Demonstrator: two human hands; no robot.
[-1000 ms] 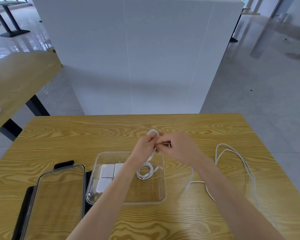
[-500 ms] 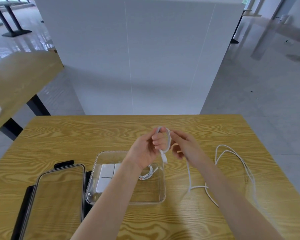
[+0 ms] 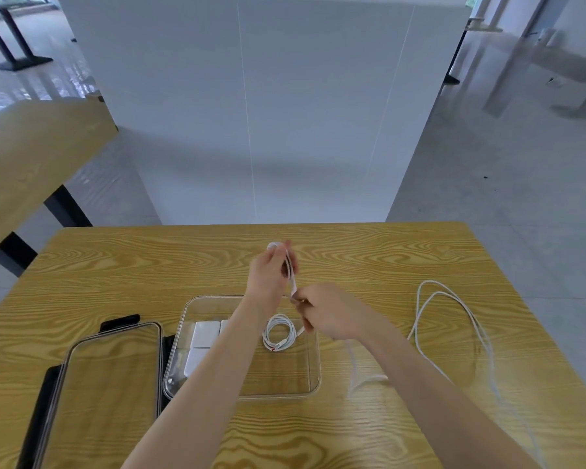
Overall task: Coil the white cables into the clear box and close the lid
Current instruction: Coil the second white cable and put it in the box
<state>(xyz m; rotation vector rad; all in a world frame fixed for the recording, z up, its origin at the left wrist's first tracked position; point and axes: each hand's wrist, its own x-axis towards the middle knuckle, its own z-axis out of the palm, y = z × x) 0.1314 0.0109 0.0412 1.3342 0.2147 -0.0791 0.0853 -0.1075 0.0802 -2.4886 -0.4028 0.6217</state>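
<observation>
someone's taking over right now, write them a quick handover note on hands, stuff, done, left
Left hand: raised above the table, pinching a cable loop.
Right hand: gripping the same cable lower down; the rest trails off to the right on the table.
Box: open, holding one coiled cable and white adapters.
Lid: off, lying left of the box.
Done: one cable coiled and boxed.
Left: finish coiling this cable, put it in, close the lid.

White partition [image 3: 251, 96], grey floor [image 3: 487, 181], wooden table [image 3: 115, 265].
</observation>
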